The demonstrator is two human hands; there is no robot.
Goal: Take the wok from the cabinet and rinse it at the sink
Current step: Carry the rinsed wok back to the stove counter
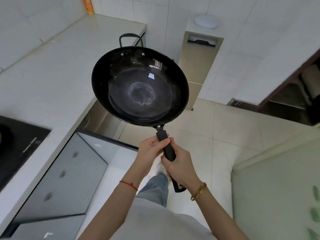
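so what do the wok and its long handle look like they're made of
The wok looks like dark metal, probably carbon steel or iron: glossy black walls with reflections, a dull worn patch in the middle. Its long handle looks like matte black plastic or rubber; hard to tell.

No readable text anywhere.
The orange-yellow packet (88, 5) standing at the white countertop's (52, 70) far end carries print too blurred to read.

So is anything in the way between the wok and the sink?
No sink shows in this view, so the path cannot be judged. Both the left hand and the right hand grip the long handle of the round black metal wok, held in open air above the pale tiled floor.
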